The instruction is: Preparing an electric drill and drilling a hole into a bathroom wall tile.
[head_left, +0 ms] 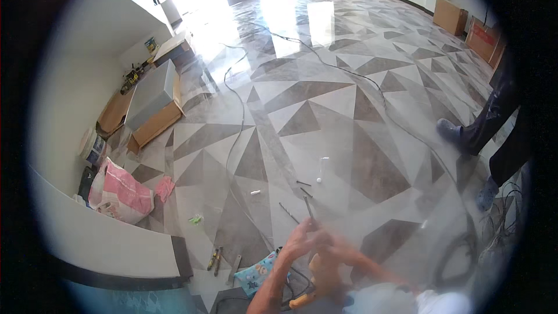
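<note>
Orange drill (324, 273) is seen at the lower centre of the frame, with a thin bit (308, 208) pointed up the picture. The bit's base appears to be pinched by the left hand (299, 243), probably to steady it; the right hand (338, 250) is set close against it, its exact grip obscured by overlap and haze. Both forearms (271, 282) are angled inward. Loose bits (289, 213) are laid on the floor (372, 168) just beyond, seemingly for easy reach.
</note>
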Motion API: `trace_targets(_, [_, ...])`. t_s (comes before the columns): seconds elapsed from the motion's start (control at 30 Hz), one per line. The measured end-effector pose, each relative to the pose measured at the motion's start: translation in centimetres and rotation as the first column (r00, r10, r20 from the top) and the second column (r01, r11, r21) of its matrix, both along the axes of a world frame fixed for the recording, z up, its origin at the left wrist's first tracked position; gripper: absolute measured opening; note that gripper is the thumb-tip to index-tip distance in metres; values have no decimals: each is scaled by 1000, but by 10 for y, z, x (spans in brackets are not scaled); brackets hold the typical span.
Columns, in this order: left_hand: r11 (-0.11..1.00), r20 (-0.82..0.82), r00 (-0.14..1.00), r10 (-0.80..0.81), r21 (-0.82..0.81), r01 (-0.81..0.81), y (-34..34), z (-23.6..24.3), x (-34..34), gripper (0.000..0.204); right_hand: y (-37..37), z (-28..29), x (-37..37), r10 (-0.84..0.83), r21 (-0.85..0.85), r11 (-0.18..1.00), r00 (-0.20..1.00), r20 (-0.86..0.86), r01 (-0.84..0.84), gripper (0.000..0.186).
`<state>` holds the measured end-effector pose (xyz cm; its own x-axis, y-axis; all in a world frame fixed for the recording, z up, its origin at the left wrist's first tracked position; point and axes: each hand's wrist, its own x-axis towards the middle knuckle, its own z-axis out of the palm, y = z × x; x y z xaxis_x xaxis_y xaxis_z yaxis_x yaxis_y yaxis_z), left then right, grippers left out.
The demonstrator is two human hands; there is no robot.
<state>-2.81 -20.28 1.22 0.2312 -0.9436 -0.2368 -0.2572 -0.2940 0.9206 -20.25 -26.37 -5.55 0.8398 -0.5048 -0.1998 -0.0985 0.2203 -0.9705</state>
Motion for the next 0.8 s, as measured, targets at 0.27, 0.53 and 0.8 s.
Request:
trace_targets(0.27, [993, 336, 935, 111, -84, -88, 2, -10, -16, 36, -1, 24, 10, -116, -245, 967, 974, -193, 67, 43])
trace_targets(0.53, [949, -132, 947, 293, -79, -304, 1, 0, -31, 23, 10, 37, 15, -217, -204, 963, 951, -220, 173, 43])
trace_targets(0.8, [631, 487, 680, 548, 294, -718, 65, -8, 40, 46, 5, 34, 14, -101, 94, 989, 980, -171, 118, 41])
